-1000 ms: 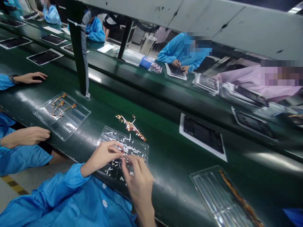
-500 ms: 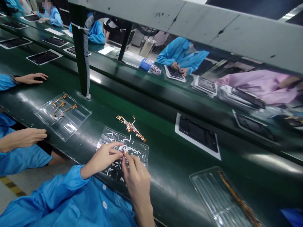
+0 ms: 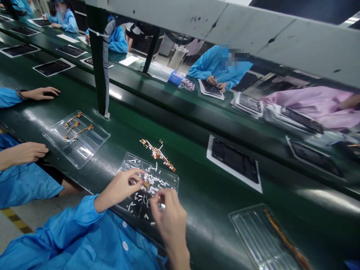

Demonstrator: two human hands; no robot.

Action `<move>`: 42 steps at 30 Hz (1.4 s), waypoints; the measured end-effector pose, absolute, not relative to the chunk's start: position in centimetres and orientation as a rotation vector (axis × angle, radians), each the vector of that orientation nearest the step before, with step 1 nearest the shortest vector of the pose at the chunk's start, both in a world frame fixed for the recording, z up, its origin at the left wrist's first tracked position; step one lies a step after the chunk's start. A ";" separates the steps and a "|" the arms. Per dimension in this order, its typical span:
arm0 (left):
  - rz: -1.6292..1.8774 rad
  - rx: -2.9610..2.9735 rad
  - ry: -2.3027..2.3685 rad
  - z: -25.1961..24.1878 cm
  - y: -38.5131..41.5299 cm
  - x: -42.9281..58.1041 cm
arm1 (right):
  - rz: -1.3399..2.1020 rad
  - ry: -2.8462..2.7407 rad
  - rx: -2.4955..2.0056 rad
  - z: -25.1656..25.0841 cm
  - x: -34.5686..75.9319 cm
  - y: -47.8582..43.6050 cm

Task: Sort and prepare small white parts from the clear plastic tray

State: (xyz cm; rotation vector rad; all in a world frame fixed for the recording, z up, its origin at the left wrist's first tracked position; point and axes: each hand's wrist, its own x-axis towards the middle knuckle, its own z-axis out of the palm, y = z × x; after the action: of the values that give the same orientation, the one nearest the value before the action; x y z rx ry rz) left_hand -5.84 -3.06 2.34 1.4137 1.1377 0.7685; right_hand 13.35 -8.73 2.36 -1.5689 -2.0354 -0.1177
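My left hand [image 3: 120, 189] is closed in a pinch on a small orange-brown flex cable [image 3: 146, 184], held above a clear plastic tray [image 3: 176, 180]. White strips of scrap [image 3: 150, 178] lie scattered in that tray. My right hand [image 3: 170, 213] is over the tray's right side, apart from the left, with thumb and forefinger pressed together. What they hold, if anything, is too small to make out. Just beyond the tray lies a loose heap of flex cables [image 3: 158, 153] with white tabs.
Another clear tray [image 3: 92, 144] with a few flex cables is to the left, near a co-worker's hands [image 3: 42, 93]. A dark panel on a white sheet [image 3: 209, 150] lies right of centre. A ribbed tray [image 3: 239, 225] sits front right. A post [image 3: 97, 75] rises from the bench.
My right hand has moved right and slightly down, away from my left, which stays on the flex cable. A co-worker's near hand at left has shifted slightly left and up.
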 end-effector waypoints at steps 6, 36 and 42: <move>0.792 1.529 0.996 3.0 -2.4 -7.6 | 0.204 -2.152 -1.457 4.8 14.4 -7.9; 1.395 -0.037 0.750 -4.7 -7.8 -22.3 | 1.223 -2.272 -1.249 0.3 -8.3 18.0; 1.316 0.119 0.759 -5.4 -10.1 -21.7 | 0.991 -2.358 -1.433 6.2 2.7 20.0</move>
State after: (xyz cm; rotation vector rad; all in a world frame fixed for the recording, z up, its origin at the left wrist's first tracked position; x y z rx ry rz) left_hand -21.67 -10.15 -5.42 0.1187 0.7589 1.3155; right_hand 2.71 19.99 6.24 -1.4331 -2.3578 0.9912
